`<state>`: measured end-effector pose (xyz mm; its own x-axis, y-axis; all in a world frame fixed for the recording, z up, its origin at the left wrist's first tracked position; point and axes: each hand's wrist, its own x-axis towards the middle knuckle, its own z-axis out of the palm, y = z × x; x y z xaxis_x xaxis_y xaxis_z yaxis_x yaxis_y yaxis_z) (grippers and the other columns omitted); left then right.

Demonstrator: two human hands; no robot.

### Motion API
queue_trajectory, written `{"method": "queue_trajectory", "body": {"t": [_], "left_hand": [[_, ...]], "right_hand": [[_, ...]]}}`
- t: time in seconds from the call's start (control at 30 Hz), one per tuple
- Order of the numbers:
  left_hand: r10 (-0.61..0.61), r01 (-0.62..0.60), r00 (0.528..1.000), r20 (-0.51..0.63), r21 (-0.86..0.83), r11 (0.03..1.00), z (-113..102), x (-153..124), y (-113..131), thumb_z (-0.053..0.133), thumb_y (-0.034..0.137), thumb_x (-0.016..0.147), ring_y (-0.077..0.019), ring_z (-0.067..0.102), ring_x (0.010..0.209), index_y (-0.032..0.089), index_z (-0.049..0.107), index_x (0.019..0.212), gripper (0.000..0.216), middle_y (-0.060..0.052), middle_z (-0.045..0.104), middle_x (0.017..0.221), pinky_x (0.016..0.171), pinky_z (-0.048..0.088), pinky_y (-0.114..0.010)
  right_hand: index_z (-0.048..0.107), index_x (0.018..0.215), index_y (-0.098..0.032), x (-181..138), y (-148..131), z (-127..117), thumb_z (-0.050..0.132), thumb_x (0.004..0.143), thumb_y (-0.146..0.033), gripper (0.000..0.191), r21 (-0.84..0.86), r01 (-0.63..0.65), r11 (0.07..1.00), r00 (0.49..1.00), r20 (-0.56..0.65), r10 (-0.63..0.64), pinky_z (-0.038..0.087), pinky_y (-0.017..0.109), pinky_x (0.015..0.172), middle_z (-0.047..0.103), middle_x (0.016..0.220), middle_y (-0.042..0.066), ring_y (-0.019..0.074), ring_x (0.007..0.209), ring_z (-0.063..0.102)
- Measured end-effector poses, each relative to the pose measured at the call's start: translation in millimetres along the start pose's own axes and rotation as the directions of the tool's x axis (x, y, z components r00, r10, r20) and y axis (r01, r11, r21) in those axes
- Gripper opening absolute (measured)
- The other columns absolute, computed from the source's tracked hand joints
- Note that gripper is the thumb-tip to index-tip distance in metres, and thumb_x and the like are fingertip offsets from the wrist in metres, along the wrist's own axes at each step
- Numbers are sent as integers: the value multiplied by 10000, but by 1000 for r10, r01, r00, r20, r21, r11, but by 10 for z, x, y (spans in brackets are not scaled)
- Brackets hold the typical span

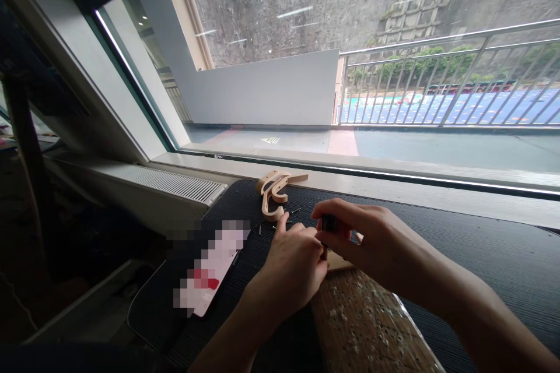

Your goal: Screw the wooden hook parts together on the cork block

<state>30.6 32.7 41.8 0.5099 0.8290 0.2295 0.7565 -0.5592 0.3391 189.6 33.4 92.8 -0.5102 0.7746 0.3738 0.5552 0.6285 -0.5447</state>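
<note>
My right hand (pixel 356 227) is closed around the black handle of a screwdriver (pixel 328 222), held upright over a pale wooden piece (pixel 339 261). My left hand (pixel 297 253) is closed beside the tool's lower end, knuckles up, its fingertips hidden; what they grip cannot be made out. The wooden piece lies on the far end of a worn, pitted wooden board (pixel 371 320). Beyond my left hand are several dark screws (pixel 295 211) and a few curved wooden hooks (pixel 272 201) heaped together.
All this is on a black table (pixel 472 233) with rounded corners. To the left lies a pink, partly blurred flat object (pixel 219 268). A radiator (pixel 175 180) stands beyond the left edge, and a window sill (pixel 350 178) runs along the back.
</note>
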Motion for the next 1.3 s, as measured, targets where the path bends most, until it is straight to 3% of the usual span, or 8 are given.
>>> {"method": "queue_trajectory", "body": {"t": [0.17, 0.3, 0.53, 0.8, 1.03, 1.3], "left_hand": [[-13, 10, 999, 30, 72, 997, -21, -9, 2, 516, 231, 852, -211, 581, 937, 227, 674, 824, 160, -23, 687, 865, 1095, 161, -552], [-6, 3, 999, 34, 92, 996, -28, -17, -2, 515, 218, 846, -200, 584, 912, 226, 672, 801, 163, -18, 679, 847, 1100, 162, -540], [1, -2, 1000, 11, 86, 996, 8, -9, -19, 542, 211, 816, -182, 581, 862, 216, 660, 783, 123, 3, 662, 792, 1105, 141, -542], [-16, 14, 1000, 16, 102, 995, 6, -17, 5, 517, 206, 832, -190, 584, 893, 206, 650, 773, 145, -11, 665, 813, 1102, 154, -545], [0, 1, 1000, -10, 109, 994, 10, -16, -21, 493, 198, 839, -172, 583, 841, 199, 626, 740, 166, 5, 646, 762, 1100, 175, -538], [-11, 12, 1000, -10, 96, 995, 22, -15, -1, 501, 215, 843, -185, 585, 892, 217, 655, 814, 156, -8, 668, 826, 1112, 135, -534]], "right_hand": [[584, 1002, -249, 13, 44, 33, 553, 855, -290, 156, -62, 5, 998, 999, -44, -8, 397, 205, 574, 623, 743, -47, 84, 622, 540], [558, 1134, -294, -36, 26, -40, 530, 860, -242, 281, -82, 63, 995, 997, -39, -67, 426, 206, 644, 641, 914, -35, 86, 733, 575], [600, 1069, -267, -50, 42, -107, 486, 875, -176, 243, -54, 85, 995, 996, 0, -85, 440, 199, 674, 659, 921, -26, 87, 783, 589], [617, 1035, -250, -23, 23, -67, 554, 844, -220, 204, -68, 58, 996, 995, -74, -63, 439, 192, 627, 652, 898, -21, 81, 714, 576], [614, 1065, -259, -68, 25, -145, 487, 867, -147, 261, -50, 134, 990, 990, -35, -136, 450, 204, 719, 643, 1001, -5, 98, 855, 591], [616, 1033, -253, 3, 33, -47, 531, 863, -198, 198, -50, 118, 992, 990, -77, -121, 431, 214, 638, 606, 904, -7, 90, 743, 559]]}}
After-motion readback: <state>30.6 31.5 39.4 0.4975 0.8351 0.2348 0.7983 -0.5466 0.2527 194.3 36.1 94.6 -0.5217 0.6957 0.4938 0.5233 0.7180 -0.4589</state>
